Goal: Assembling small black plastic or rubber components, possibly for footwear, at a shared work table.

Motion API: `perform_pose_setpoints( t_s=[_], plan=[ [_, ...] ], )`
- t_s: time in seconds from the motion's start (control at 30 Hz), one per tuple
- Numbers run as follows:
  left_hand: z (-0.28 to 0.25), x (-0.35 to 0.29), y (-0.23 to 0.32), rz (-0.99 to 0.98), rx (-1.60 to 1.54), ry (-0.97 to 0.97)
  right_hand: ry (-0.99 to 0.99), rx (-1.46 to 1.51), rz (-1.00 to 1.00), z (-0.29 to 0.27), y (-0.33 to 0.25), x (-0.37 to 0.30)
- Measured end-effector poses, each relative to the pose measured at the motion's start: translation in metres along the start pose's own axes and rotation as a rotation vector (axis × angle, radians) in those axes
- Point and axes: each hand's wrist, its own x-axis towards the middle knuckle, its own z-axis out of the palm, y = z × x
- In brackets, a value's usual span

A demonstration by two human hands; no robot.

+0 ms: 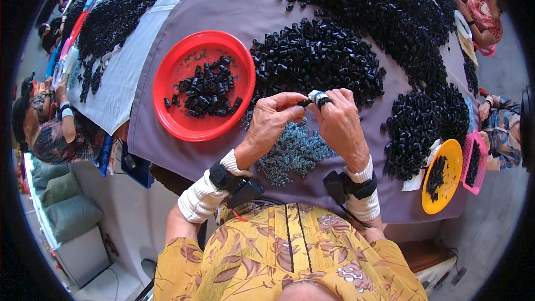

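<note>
My left hand (271, 121) pinches a small black plastic part (304, 102) between thumb and fingertips. My right hand (341, 124) meets it there, its fingers closed on the same part; one finger has white and blue wrapping with a black band. The fingers partly hide the part. Below and between my hands lies a heap of small blue-grey coil springs (290, 159). Just beyond them is a big pile of short black cylindrical parts (312, 56). To the left, a red round tray (163, 112) holds a loose group of black parts (209, 89).
More black parts (384, 11) cover the far side of the purple cloth (184, 153). At the right are a yellow plate (452, 189) and a pink basket (480, 153). Other people sit at the right and left, one near a white-covered table (120, 100).
</note>
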Motion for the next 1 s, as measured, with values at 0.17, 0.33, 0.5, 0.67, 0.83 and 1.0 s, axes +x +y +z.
perform_pose_setpoints(
  t_s=[0.17, 0.33, 0.5, 0.67, 0.83, 1.0],
  plan=[
    [0.0032, 0.0003, 0.0004, 0.006, 0.028, -0.007, -0.030, -0.032, 0.036, 0.0009, -0.0012, -0.0005],
    [0.0037, -0.0002, 0.0027, -0.013, 0.019, -0.011, -0.017, -0.015, 0.012, 0.0043, 0.0001, -0.0050],
    [0.0032, -0.0009, 0.0010, -0.015, 0.024, -0.010, -0.038, -0.008, 0.013, 0.0071, -0.0008, -0.0064],
    [0.0070, -0.0014, 0.0006, 0.023, -0.027, 0.030, -0.014, 0.028, 0.001, 0.0070, -0.0014, -0.0051],
    [0.0086, -0.0018, 0.0010, 0.058, -0.023, 0.064, -0.002, 0.065, 0.003, 0.0041, -0.0041, -0.0029],
    [0.0102, -0.0041, 0.0051, 0.063, 0.036, 0.097, -0.019, 0.077, -0.011, 0.0024, -0.0042, -0.0034]
  ],
)
